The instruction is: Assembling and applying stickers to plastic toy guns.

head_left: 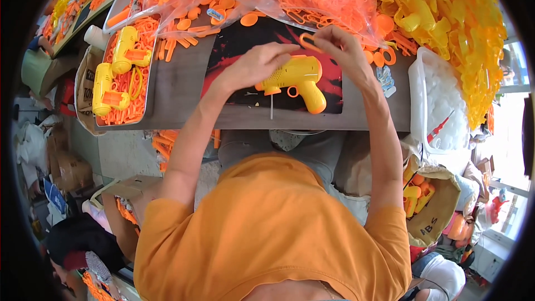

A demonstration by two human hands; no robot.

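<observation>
A yellow toy gun (pixel 304 72) with an orange trigger lies on a black and red mat (pixel 223 50), its grip pointing toward me. My left hand (pixel 257 67) is closed over the gun's left end, its fingers reaching along the top; the thumb side is partly hidden. Just above the gun's right end, my right hand (pixel 341 50) pinches a small orange loop-shaped plastic part (pixel 309 42) between thumb and fingers, apart from the gun. A thin pale rod (pixel 271 107) sticks out below the gun toward the table edge.
At the left stands a tray (pixel 146 97) of orange parts with yellow toy gun bodies (pixel 123 50) on top. Bagged orange parts (pixel 329 0) and piled yellow parts (pixel 440 11) line the back. A white bin (pixel 418 86) holding clear pieces and a red screwdriver (pixel 440 127) is at right.
</observation>
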